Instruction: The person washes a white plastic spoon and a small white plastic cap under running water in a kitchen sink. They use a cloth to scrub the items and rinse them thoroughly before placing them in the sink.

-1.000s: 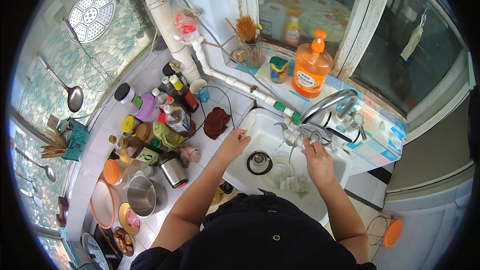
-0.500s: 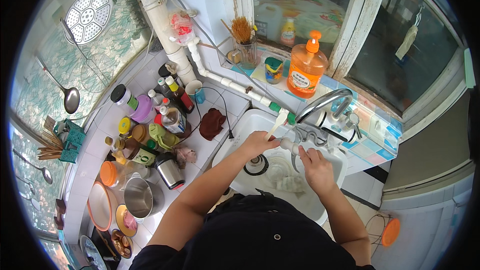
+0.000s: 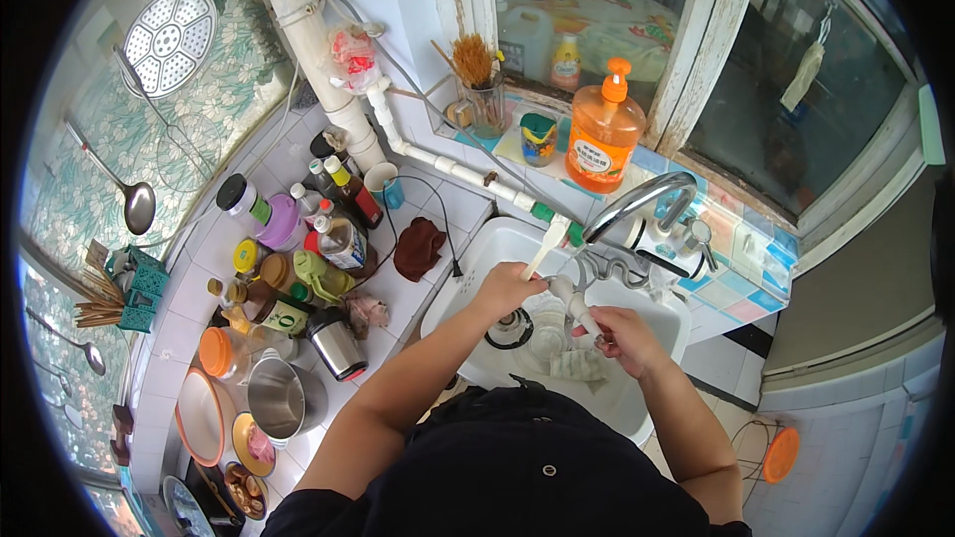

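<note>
Over the white sink (image 3: 460, 283), my left hand (image 3: 505, 293) is closed around the handle of a cream-white tool with a flat, wide head (image 3: 557, 232), which points up toward the tap. My right hand (image 3: 627, 340) grips the lower end of a white, pipe-like plastic piece (image 3: 574, 300). That piece slants down to the right, its upper end close to my left fingertips. Above both hands arches the chrome tap (image 3: 642, 201), with a thin stream of water seeming to fall beside the piece. A pale, crumpled cloth-like thing (image 3: 577, 366) lies in the sink below.
Bottles and jars crowd the tiled counter at left, near a steel pot (image 3: 282, 396) and a steel-and-black flask (image 3: 336, 343). A dark red cloth (image 3: 419, 249) and a black plug (image 3: 457, 268) lie left of the sink. An orange pump bottle (image 3: 605, 139) stands on the sill.
My right hand has shifted slightly down and turned, its fingers now at the piece's lower end. The white piece tilts more steeply. The left hand keeps its hold on the tool.
</note>
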### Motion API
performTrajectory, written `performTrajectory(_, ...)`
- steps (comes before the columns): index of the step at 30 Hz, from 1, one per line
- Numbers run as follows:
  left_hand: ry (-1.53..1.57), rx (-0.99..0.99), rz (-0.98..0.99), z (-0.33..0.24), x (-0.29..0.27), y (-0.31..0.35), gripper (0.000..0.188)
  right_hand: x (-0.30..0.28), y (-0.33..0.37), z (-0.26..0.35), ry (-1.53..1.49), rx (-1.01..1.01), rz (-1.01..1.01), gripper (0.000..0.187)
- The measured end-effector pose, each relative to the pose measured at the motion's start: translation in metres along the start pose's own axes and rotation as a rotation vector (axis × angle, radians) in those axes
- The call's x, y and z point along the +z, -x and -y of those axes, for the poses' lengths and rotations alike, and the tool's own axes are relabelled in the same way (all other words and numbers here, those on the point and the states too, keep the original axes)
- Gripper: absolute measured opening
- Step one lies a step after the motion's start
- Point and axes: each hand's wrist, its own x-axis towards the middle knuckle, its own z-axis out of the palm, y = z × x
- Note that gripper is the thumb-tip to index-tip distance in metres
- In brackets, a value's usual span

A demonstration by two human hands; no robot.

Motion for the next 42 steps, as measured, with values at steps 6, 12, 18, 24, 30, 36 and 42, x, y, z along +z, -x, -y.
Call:
performTrajectory(6,-0.047,0.038,-0.033,0.006,-0.006,0.000,0.033,0.010,-0.009,-0.001,-0.230,0.215,0.127,0.028)
performTrajectory(12,-0.339,0.215,-0.264,0.002,-0.019,0.009,0.037,0.010,-0.025,-0.011,-0.228,0.212,0.075,0.029)
performTrajectory(18,-0.383,0.326,-0.246,0.005,-0.026,0.044,0.022,0.011,-0.032,-0.014,-0.038,0.105,-0.061,0.030)
performTrajectory(24,-0.102,0.133,-0.099,0.005,-0.006,0.073,0.017,0.014,-0.034,-0.011,0.079,0.057,-0.062,0.029)
performTrajectory(30,-0.291,0.156,-0.257,0.034,0.004,0.064,0.023,0.025,-0.031,-0.010,0.016,0.044,0.013,0.026)
performTrajectory(36,-0.379,0.216,-0.343,0.026,0.013,0.049,0.025,0.035,-0.030,-0.015,0.017,-0.017,-0.111,0.021)
performTrajectory(42,-0.445,0.218,-0.309,0.028,0.018,0.046,0.026,0.040,-0.029,-0.025,-0.007,0.010,-0.094,0.020)
